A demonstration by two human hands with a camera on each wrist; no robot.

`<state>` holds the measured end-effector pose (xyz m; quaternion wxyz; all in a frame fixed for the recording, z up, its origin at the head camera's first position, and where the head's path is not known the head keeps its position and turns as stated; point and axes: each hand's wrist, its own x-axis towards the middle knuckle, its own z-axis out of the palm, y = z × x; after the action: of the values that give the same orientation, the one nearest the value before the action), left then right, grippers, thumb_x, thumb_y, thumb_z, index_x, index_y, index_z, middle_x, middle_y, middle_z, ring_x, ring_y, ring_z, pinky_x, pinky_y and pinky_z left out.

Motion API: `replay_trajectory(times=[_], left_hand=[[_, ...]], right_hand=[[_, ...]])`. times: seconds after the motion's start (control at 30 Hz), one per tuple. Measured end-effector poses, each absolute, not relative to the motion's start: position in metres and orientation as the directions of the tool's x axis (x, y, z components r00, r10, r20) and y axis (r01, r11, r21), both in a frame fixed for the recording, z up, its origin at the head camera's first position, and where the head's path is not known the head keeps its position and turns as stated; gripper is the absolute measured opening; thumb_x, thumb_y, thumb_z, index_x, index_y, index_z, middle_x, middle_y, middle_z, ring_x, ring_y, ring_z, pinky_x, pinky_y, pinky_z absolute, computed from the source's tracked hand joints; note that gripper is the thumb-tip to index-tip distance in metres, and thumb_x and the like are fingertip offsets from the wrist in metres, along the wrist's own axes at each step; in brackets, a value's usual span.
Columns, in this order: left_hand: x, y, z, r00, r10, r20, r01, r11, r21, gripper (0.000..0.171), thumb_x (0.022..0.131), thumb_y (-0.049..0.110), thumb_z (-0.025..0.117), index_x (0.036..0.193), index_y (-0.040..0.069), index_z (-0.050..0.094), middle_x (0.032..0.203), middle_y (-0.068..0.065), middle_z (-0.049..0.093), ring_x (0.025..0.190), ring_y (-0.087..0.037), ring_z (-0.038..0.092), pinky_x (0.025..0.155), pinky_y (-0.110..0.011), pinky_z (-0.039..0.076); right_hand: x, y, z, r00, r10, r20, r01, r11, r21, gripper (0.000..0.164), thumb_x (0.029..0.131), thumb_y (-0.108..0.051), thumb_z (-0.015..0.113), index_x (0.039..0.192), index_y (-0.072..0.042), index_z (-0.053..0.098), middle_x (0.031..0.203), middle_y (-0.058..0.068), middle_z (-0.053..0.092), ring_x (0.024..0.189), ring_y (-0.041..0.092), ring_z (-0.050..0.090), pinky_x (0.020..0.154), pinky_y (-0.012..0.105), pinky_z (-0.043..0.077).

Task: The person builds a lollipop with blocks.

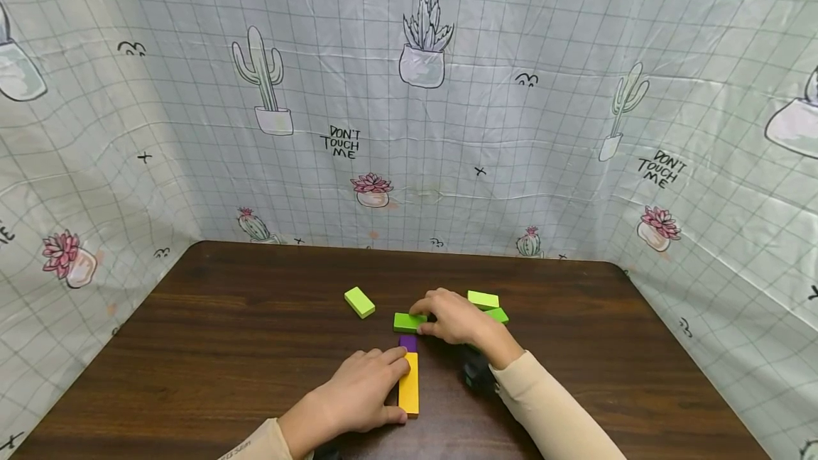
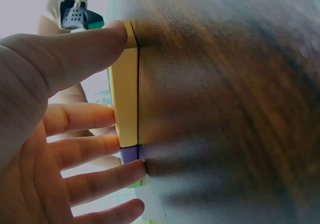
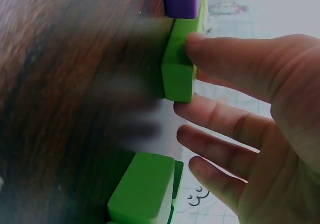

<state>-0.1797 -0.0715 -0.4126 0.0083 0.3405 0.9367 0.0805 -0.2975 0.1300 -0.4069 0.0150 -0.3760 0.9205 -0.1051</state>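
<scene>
My left hand point(image 1: 361, 387) lies along the left side of a yellow block point(image 1: 410, 389), its thumb at the near end. In the left wrist view its fingers point(image 2: 90, 149) are fairly straight, with tips right at the yellow and purple blocks. The small purple block point(image 1: 407, 343) sits in line at the yellow block's far end. Just beyond it, a green block point(image 1: 405, 322) lies crosswise. My right hand point(image 1: 450, 316) pinches this green block near its right end, thumb point(image 3: 215, 51) on the near face and a finger behind.
A light green block point(image 1: 360, 302) lies at the back left on the dark wooden table point(image 1: 192, 346). Right of my right hand are another light green block point(image 1: 483, 299) and a green block point(image 1: 496, 315), partly hidden. A printed curtain point(image 1: 307, 91) encloses the table's back and sides.
</scene>
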Motion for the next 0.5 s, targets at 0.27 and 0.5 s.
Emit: replay_trajectory(times=[0.27, 0.5], left_hand=[[-0.1793, -0.0721, -0.4119, -0.764, 0.643, 0.047, 0.642, 0.751, 0.153, 0.053, 0.077, 0.052, 0.074, 0.114, 0.016, 0.061, 0.136, -0.004, 0.052, 0.106, -0.020, 0.056, 0.086, -0.038, 0.047], [-0.1794, -0.0719, -0.4105, -0.761, 0.647, 0.035, 0.644, 0.749, 0.154, 0.053, 0.078, 0.052, 0.074, 0.115, 0.017, 0.061, 0.136, -0.004, 0.052, 0.107, -0.020, 0.056, 0.086, -0.038, 0.047]], right_hand=[[-0.2947, 0.1300, -0.4036, -0.683, -0.731, 0.009, -0.707, 0.657, -0.260, 0.029, 0.089, -0.024, 0.069, 0.117, -0.016, 0.069, 0.103, -0.003, 0.062, 0.090, 0.012, 0.056, 0.077, 0.028, 0.048], [-0.2939, 0.1296, -0.4031, -0.681, -0.732, -0.011, -0.700, 0.656, -0.282, 0.029, 0.088, -0.024, 0.070, 0.116, -0.016, 0.069, 0.105, -0.005, 0.063, 0.091, 0.011, 0.057, 0.077, 0.027, 0.049]])
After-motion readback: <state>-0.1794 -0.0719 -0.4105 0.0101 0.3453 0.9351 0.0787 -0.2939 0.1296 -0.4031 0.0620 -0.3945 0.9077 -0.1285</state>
